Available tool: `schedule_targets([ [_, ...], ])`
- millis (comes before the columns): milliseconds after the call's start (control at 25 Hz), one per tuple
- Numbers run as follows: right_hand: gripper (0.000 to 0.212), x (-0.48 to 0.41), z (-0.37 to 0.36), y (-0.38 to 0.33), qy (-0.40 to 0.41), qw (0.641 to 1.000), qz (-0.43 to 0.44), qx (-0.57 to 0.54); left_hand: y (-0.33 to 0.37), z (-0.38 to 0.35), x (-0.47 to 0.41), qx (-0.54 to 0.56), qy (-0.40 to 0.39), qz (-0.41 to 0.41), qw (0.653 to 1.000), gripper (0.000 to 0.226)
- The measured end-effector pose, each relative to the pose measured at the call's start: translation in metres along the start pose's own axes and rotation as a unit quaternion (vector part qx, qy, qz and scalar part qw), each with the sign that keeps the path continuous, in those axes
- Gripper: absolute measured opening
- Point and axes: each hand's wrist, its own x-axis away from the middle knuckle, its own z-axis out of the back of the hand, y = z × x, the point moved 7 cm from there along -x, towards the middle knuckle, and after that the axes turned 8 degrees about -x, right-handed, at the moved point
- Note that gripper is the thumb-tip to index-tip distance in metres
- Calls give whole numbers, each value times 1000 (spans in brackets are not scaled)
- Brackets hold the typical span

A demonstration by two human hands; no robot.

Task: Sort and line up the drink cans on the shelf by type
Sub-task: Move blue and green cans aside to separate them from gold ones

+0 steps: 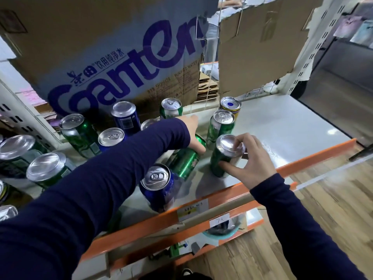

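Green, blue and one yellow drink can stand mixed on a grey shelf (282, 126). My left hand (193, 134) reaches over the middle and grips a tilted green can (185, 160) near its top. My right hand (248, 158) holds an upright green can (220, 158) near the front edge, fingers on its lid and thumb on its side. Just behind stand another green can (220, 128) and a yellow can (230, 106). A blue can (159, 186) stands at the front, under my left forearm.
More green cans (78, 134) and blue cans (125, 116) crowd the left of the shelf. A printed cardboard box (113, 57) fills the back. An orange lip (302, 162) with price tags runs along the front. Bare shelf lies to the right.
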Motion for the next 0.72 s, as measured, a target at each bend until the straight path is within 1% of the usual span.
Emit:
schedule_targets([
  [80, 38, 0, 3, -2, 5, 1000, 9, -13, -1, 14, 12, -9, 29, -17, 999, 74],
  [200, 29, -1, 4, -2, 7, 1000, 6, -16, -3, 23, 27, -71, 56, -48, 995, 68],
  [280, 24, -2, 5, -5, 15, 1000, 15, -14, -6, 22, 33, -67, 79, -55, 993, 67],
  [360, 19, -3, 8, -14, 39, 998, 48, 0, -6, 23, 38, -47, 93, -63, 993, 69],
  [440, 15, -6, 11, -27, 67, 993, 94, 34, -6, 23, 41, -59, 96, -68, 991, 70],
  [560, 14, -10, 7, -48, 90, 984, 141, 63, -11, 22, 60, -61, 110, -64, 990, 60],
  [640, 14, -12, -4, -69, 77, 980, 174, 51, -23, 22, 90, -42, 165, -38, 985, 48],
  [680, 12, -11, -12, -83, 65, 977, 197, 44, -31, 23, 110, -28, 211, -12, 977, 42],
  [720, 11, -10, -20, -96, 55, 973, 218, 41, -39, 25, 134, -20, 272, 14, 962, 36],
])
